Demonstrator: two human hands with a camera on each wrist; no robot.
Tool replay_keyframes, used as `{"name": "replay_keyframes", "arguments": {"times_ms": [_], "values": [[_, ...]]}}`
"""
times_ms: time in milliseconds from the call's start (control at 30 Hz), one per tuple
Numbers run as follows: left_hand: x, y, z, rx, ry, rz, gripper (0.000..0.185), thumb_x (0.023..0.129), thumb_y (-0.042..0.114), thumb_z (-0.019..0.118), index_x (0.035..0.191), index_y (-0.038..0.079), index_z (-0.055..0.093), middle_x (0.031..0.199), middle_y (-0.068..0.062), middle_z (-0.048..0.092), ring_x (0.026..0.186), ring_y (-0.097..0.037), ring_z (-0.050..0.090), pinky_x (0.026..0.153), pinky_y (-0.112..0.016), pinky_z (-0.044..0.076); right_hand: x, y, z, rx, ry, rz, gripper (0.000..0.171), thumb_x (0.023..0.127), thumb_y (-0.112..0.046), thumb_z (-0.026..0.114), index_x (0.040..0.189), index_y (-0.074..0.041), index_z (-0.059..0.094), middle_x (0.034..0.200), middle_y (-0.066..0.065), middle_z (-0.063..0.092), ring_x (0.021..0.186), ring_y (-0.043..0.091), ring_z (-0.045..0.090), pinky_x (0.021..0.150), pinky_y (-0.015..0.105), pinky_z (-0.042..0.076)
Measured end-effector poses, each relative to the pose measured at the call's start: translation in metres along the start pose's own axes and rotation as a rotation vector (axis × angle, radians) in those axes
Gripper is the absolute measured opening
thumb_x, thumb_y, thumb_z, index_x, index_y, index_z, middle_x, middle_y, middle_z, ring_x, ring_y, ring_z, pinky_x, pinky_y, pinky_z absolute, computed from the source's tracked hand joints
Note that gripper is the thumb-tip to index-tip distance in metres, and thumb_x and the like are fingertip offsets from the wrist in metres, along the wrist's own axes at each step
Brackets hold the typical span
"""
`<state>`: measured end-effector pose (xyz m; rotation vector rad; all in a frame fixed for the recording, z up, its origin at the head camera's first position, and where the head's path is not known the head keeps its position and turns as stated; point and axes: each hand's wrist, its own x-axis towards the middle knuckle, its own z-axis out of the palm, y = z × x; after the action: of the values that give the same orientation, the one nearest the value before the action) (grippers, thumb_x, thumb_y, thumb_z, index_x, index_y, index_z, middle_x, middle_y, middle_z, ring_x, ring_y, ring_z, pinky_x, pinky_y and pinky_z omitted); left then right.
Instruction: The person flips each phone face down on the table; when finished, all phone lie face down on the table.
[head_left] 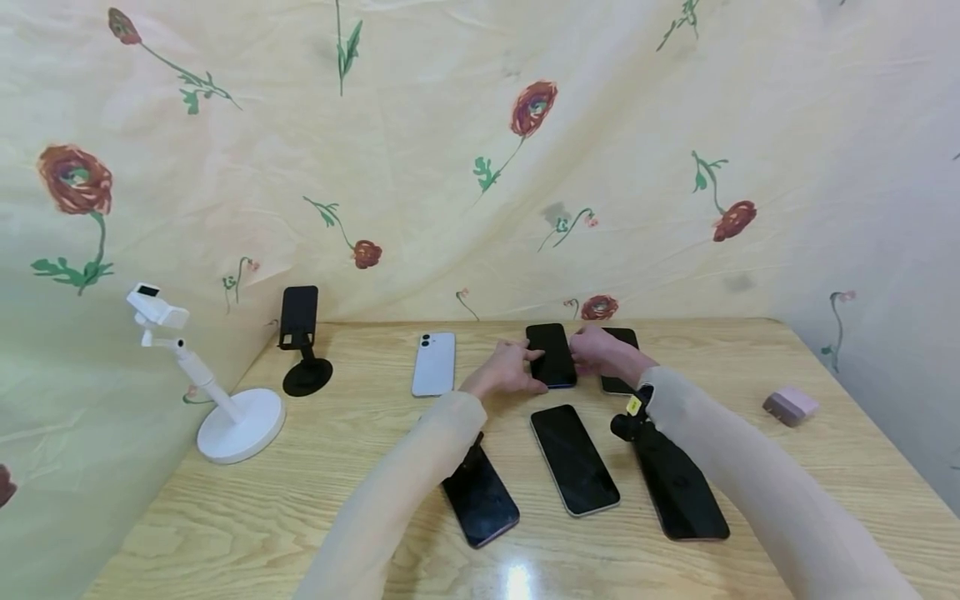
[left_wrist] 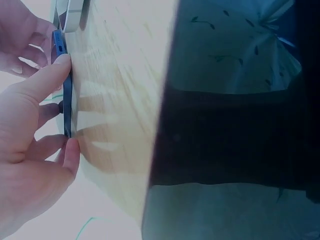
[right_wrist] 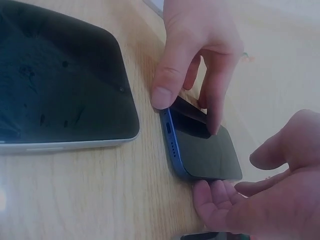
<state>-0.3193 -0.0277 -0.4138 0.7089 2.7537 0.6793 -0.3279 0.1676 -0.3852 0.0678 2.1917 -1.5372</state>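
Observation:
A black-screened smartphone with a blue edge (head_left: 553,356) lies face up near the table's back edge, between both hands. My left hand (head_left: 510,368) holds it from the left; the thumb (right_wrist: 162,97) is at its charging-port end and a fingertip reaches over the screen. From the right, my right hand (head_left: 602,350) touches the phone's long side with bent fingers (right_wrist: 212,197), while its thumb stays raised apart. Behind the right hand, another dark phone (head_left: 621,337) is partly hidden. A silver-edged phone (head_left: 575,460) lies just in front of the pair of hands.
Below the left forearm lies a dark phone (head_left: 483,504); another (head_left: 678,487) is partly under the right forearm. A white phone (head_left: 434,367) lies back up. To the left stand a white phone stand (head_left: 240,425) and a black one (head_left: 307,377). A charger block (head_left: 791,406) sits right.

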Motion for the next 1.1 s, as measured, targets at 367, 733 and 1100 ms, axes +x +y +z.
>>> {"name": "replay_keyframes", "arguments": {"times_ms": [367, 733, 1100], "values": [[0.003, -0.004, 0.002, -0.021, 0.0, -0.006, 0.072, 0.088, 0.035, 0.079, 0.15, 0.018, 0.048, 0.16, -0.015, 0.028, 0.141, -0.034, 0.025, 0.111, -0.036, 0.03, 0.005, 0.003, -0.005, 0.04, -0.061, -0.029, 0.052, 0.099, 0.002, 0.031, 0.149, 0.013, 0.021, 0.118, 0.022, 0.047, 0.097, 0.022, 0.05, 0.081, 0.032, 0.047], [0.003, -0.006, 0.001, -0.036, 0.002, 0.003, 0.076, 0.088, 0.032, 0.079, 0.153, 0.015, 0.044, 0.159, -0.017, 0.03, 0.14, -0.036, 0.027, 0.112, -0.035, 0.029, 0.008, 0.008, -0.008, 0.081, -0.128, -0.147, 0.052, 0.101, 0.005, 0.037, 0.149, 0.016, 0.022, 0.122, 0.026, 0.057, 0.096, 0.018, 0.06, 0.082, 0.031, 0.05], [0.001, -0.001, -0.004, -0.028, 0.01, 0.014, 0.093, 0.086, 0.029, 0.081, 0.16, 0.023, 0.025, 0.119, -0.017, 0.065, 0.13, -0.035, 0.037, 0.108, -0.036, 0.033, -0.007, 0.001, -0.009, 0.089, -0.314, -0.217, 0.075, 0.095, 0.011, 0.034, 0.159, -0.001, -0.002, 0.145, 0.043, 0.03, 0.133, 0.05, 0.039, 0.105, 0.049, 0.038]]}}
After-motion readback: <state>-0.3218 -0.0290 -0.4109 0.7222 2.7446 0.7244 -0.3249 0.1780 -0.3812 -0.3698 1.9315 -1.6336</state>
